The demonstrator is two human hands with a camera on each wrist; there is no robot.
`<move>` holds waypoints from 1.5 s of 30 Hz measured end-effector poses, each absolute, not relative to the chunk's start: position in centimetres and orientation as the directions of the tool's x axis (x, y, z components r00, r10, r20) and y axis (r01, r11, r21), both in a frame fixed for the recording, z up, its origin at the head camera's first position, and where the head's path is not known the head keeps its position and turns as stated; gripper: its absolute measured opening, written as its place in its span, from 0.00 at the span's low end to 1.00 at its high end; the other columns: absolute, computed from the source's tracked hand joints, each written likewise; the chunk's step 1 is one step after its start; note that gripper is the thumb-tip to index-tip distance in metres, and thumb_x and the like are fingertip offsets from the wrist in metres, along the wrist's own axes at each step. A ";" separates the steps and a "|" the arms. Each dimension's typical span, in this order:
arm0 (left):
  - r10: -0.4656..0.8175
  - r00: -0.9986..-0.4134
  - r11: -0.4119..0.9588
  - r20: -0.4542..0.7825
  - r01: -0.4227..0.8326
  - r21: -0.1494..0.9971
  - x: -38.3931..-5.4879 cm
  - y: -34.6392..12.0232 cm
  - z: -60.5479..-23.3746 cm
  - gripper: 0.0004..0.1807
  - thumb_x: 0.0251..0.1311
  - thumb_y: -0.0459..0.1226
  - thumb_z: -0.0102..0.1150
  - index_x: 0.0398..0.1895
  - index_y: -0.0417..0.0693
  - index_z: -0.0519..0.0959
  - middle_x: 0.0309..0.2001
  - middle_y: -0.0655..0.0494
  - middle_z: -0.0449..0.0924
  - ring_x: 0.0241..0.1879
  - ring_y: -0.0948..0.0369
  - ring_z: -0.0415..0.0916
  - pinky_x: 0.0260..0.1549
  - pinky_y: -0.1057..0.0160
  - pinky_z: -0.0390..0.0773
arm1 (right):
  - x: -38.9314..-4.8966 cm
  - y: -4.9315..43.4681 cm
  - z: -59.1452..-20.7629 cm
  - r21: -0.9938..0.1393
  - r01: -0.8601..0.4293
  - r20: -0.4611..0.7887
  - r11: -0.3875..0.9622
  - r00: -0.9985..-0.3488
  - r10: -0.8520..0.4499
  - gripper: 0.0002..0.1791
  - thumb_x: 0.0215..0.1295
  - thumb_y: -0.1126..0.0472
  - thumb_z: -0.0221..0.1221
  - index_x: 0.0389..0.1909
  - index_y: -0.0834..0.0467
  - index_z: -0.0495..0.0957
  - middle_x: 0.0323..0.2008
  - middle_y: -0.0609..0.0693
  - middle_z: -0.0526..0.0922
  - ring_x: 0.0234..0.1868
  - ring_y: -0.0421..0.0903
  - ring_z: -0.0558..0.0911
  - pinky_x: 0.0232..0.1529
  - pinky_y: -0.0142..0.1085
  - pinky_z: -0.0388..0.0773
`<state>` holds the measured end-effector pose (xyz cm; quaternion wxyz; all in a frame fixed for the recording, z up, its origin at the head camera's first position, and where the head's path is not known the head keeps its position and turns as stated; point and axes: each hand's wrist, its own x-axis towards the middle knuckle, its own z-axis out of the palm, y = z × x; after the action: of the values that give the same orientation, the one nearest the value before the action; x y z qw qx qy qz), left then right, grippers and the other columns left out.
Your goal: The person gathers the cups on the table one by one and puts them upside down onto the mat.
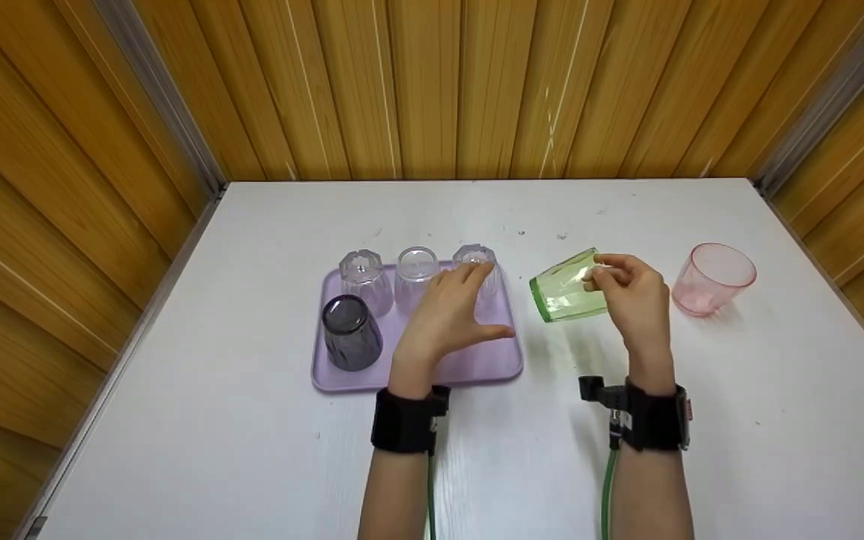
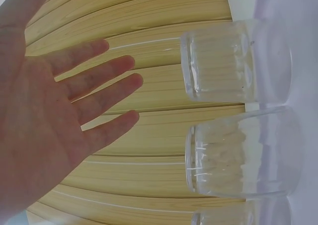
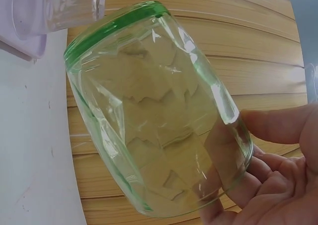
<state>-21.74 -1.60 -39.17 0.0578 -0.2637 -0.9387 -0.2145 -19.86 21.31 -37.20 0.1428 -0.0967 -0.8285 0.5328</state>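
Observation:
My right hand (image 1: 636, 300) pinches a green see-through glass (image 1: 571, 289) near its rim, thumb on one side and fingers on the other. The glass is tilted, its thick green base (image 3: 117, 31) pointing left toward the tray. Over the right part of a purple tray (image 1: 477, 369), my left hand (image 1: 443, 315) is spread with thumb apart from the fingers, holding nothing. Clear glasses stand upside down along the tray's back: one at left (image 1: 366, 281), one in the middle (image 1: 413, 274), one at right (image 1: 486, 285) partly hidden by my fingers. A dark grey glass (image 1: 352, 334) stands upside down at the front left.
A pink see-through glass (image 1: 711, 281) stands upright on the white table (image 1: 252, 465), to the right of my right hand. Wood-patterned panels (image 1: 432, 90) rise behind the table and at both sides. A green cable (image 1: 608, 487) runs from the right wrist strap (image 1: 653, 416).

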 end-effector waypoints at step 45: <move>0.511 -0.829 0.751 0.227 0.559 0.352 -21.6 -0.5 -39.4 0.48 0.40 0.60 0.65 0.64 0.49 0.61 0.61 0.53 0.66 0.58 0.56 0.66 0.61 0.57 0.62 | -18.6 18.4 -35.8 -0.979 -0.124 0.133 0.160 -0.990 0.045 0.17 0.63 0.70 0.50 0.51 0.75 0.69 0.26 0.39 0.82 0.28 0.35 0.82 0.38 0.24 0.78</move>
<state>-21.65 -0.54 -39.41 0.0582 -0.2863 -0.9339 -0.2062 -18.59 18.42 -35.84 0.0652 0.0261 -0.7587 0.6476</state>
